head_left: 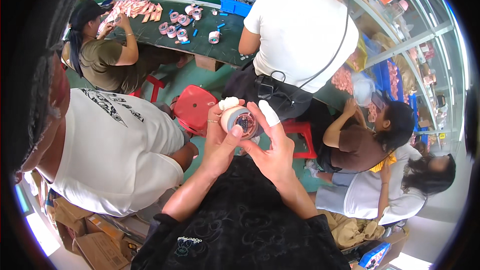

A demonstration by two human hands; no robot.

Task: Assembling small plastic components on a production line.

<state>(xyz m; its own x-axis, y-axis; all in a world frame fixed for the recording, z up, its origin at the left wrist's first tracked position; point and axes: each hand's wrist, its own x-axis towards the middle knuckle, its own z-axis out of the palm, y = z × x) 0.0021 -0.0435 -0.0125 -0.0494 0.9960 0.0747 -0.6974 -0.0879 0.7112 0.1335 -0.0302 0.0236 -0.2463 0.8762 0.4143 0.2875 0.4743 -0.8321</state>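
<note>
A small round pink and grey housing (pixel 233 115) is held up in front of my chest, its open end toward me, with a dark circuit board and thin wires inside. My left hand (pixel 218 146) is closed around its left side, with the thumb pressed on the lower rim. My right hand (pixel 275 146) grips it from the right, thumb underneath and fingers along the side. White coverings sit on a fingertip of each hand. Part of the housing is hidden behind my fingers.
Ahead is a dark green worktable (pixel 140 35) bearing similar round housings (pixel 182 20), small blue cylinders and a pile of pink strips. A blue crate (pixel 232 6) holds grey rings. Red stools (pixel 194 109) stand nearby. Several co-workers surround me; one in white (pixel 302 35) stands ahead.
</note>
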